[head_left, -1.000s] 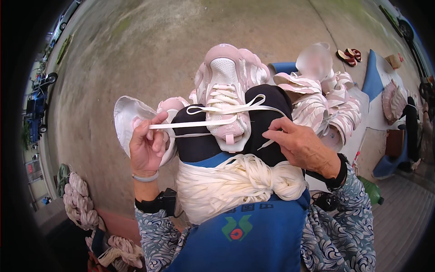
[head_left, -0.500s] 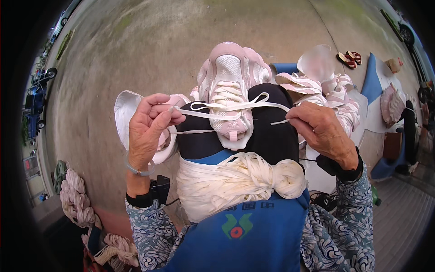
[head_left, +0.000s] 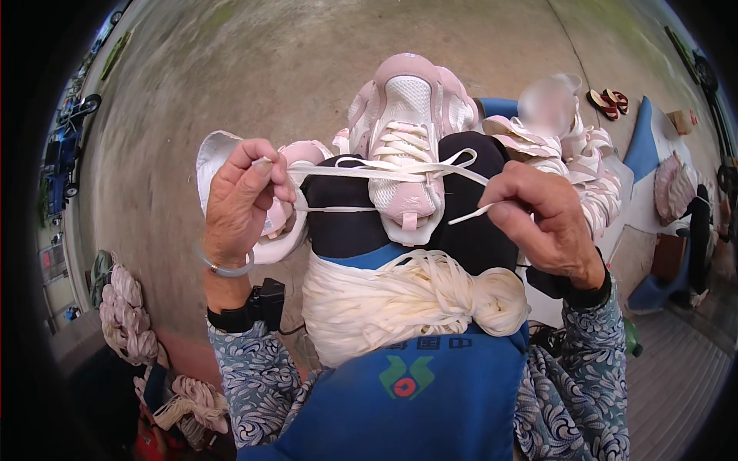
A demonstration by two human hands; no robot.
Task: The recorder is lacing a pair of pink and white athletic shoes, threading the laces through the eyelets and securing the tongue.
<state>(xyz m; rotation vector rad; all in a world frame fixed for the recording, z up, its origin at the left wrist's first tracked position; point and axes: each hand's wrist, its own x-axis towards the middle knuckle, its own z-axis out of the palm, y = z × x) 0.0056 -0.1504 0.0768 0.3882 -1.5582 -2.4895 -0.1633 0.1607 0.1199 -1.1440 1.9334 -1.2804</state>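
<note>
A pink and white sneaker (head_left: 404,146) rests between my knees, its toe pointing toward me. White lace crosses its lower part, and several rows are threaded higher up. My left hand (head_left: 244,196) pinches one end of the shoelace (head_left: 338,173) at the left of the sneaker. On the right, my right hand (head_left: 542,219) is closed on the other stretch of lace, whose tip sticks out toward the sneaker. Across my lap, on a blue apron (head_left: 330,415), lies a thick bundle of cream laces (head_left: 392,303), knotted at its right end.
More pink and white shoes (head_left: 553,154) are piled to the right; another shoe (head_left: 280,230) sits beside my left hand. Sandals (head_left: 607,102) lie on the concrete floor (head_left: 254,77) at far right. Strung shoe parts (head_left: 123,315) hang at lower left. Another person's dark-clad leg (head_left: 698,238) shows at the right edge.
My left hand has shifted slightly left and up, drawing its lace out farther. My right hand keeps its grip and its fingers have curled more. The whole view has shifted a little.
</note>
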